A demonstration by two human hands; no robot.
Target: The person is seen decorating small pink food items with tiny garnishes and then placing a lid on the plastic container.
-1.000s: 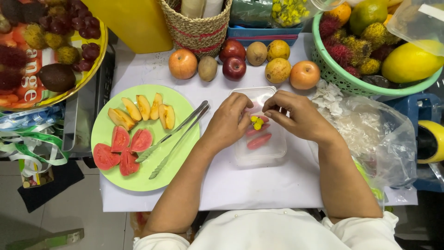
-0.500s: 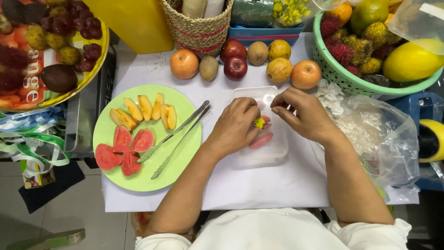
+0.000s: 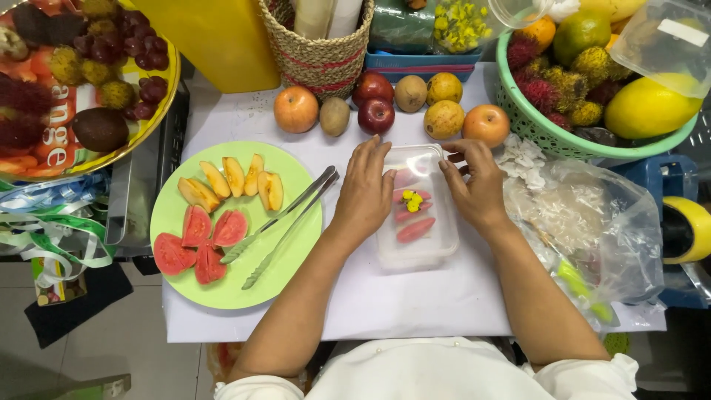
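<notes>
Tabletop container (image 3: 416, 222), rim behind hands

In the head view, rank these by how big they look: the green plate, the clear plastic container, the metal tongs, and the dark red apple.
1. Green plate, clearly largest.
2. Clear plastic container and metal tongs: the tongs run longer but are thin, so unranked.
3. Dark red apple, smallest.
</notes>
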